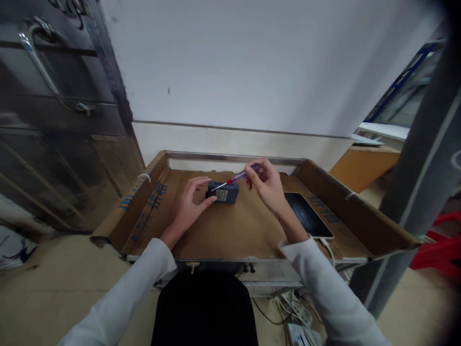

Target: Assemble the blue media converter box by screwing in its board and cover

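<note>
Sleeves (124,283) cross front edge of desk (234,235). Half-curled left hand (190,204) holds dark box (230,194); right hand (268,187) pinches screwdriver (238,177), seemingly aiming; next likely needs steady tip.

Long whitish sleeves (124,290), plain cuffs (163,255); black clothing (205,310) at lap, perhaps trousers.
</note>
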`<state>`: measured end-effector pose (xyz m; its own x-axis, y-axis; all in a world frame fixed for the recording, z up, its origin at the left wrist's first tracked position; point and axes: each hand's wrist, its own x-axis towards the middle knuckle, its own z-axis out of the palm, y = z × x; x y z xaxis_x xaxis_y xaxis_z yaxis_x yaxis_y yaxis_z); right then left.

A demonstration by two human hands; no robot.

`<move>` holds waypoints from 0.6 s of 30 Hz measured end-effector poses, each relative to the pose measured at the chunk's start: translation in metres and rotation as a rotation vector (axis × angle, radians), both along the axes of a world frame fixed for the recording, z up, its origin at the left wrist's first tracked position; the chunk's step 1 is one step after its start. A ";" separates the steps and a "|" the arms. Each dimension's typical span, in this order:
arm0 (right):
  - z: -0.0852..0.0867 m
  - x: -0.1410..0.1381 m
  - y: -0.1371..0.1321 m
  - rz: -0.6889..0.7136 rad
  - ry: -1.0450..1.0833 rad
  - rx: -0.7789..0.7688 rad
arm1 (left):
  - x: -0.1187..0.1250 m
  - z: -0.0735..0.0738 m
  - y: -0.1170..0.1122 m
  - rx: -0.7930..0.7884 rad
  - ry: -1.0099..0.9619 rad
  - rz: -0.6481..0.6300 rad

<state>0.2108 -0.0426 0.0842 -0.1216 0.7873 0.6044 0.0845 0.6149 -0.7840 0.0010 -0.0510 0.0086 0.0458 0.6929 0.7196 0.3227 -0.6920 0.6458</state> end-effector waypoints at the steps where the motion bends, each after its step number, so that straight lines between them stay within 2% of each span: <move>1: 0.006 -0.001 0.006 -0.028 -0.029 0.028 | 0.000 -0.002 0.002 0.003 0.055 0.015; 5: 0.028 -0.007 0.022 -0.089 -0.299 0.187 | 0.001 -0.013 0.013 -0.080 0.244 0.017; 9: 0.042 -0.016 0.028 -0.076 -0.508 0.281 | 0.003 -0.021 0.022 -0.134 0.295 0.031; 18: 0.044 -0.024 0.036 -0.058 -0.604 0.309 | 0.004 -0.021 0.024 -0.159 0.275 0.040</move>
